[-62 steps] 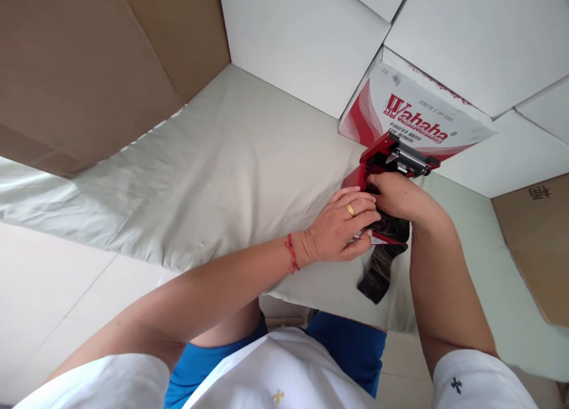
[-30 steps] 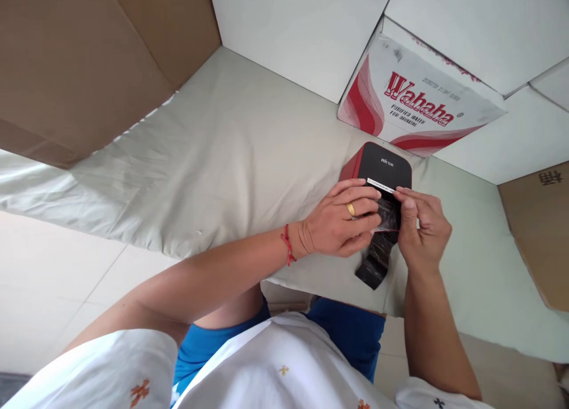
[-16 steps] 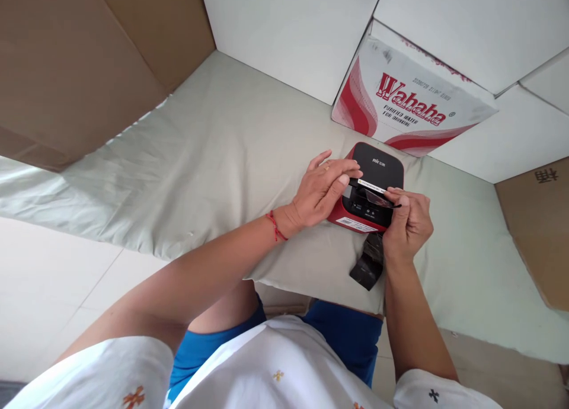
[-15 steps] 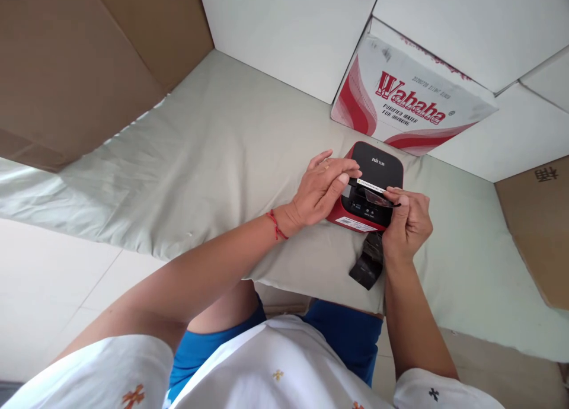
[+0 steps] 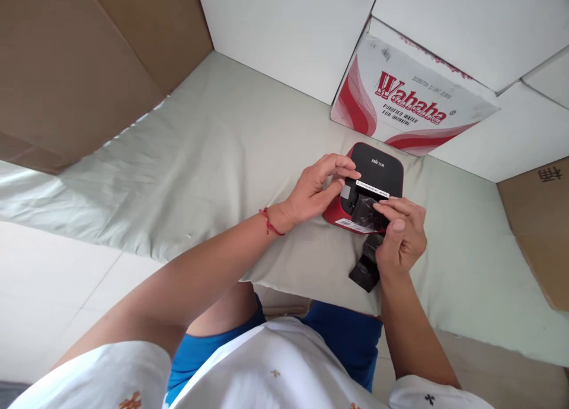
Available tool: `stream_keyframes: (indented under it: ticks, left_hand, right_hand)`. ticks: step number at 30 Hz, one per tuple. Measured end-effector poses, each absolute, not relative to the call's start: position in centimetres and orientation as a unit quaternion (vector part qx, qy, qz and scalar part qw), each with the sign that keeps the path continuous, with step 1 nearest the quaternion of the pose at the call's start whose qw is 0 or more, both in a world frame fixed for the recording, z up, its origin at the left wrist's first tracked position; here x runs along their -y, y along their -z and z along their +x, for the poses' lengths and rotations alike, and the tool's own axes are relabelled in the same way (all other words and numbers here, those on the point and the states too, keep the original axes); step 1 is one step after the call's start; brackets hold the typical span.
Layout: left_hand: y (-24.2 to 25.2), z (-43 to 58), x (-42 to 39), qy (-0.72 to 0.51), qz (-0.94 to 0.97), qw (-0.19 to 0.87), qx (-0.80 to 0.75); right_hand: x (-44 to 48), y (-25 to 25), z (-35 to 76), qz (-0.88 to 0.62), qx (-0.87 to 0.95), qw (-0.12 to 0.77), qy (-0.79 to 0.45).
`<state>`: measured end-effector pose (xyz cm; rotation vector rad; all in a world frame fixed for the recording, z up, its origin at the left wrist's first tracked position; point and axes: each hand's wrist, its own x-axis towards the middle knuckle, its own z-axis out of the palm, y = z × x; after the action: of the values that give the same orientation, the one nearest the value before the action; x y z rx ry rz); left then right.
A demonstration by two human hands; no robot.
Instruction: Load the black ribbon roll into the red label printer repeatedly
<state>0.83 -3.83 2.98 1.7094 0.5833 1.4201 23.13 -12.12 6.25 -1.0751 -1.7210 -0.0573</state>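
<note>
Atop the cloth (image 5: pixel 222 154), the left hand (image 5: pixel 313 189) cups the rigid printer (image 5: pixel 382 163) by its side. The right hand (image 5: pixel 400 243) pinches its limp dark strip (image 5: pixel 365 210), seemingly flimsy.

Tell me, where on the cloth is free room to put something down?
Widest bare cloth: left of the left hand, up to the brown cardboard. Smaller patch: right of the right hand, before the cardboard sheet. Crowded: around the red printer, with both hands, the black strip and the Wahaha box.
</note>
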Motion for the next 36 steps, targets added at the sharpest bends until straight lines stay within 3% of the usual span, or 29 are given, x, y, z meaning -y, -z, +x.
stream_keyframes:
  ticks: [6,17,36]
  left_hand:
    - [-2.4,0.6,3.6,-0.559,0.644,0.463,-0.241]
    - [-1.1,2.0,2.6,-0.500,0.525,0.654,-0.215]
    - [-1.4,3.0,2.2,-0.522,0.453,0.688,-0.221]
  right_hand:
    - [12.7,-6.6,22.5,-0.445,0.732,0.513,0.060]
    - [12.7,-6.9,22.6,-0.434,0.742,0.508,0.055]
    - [12.8,-7.0,22.7,-0.437,0.745,0.501,0.052]
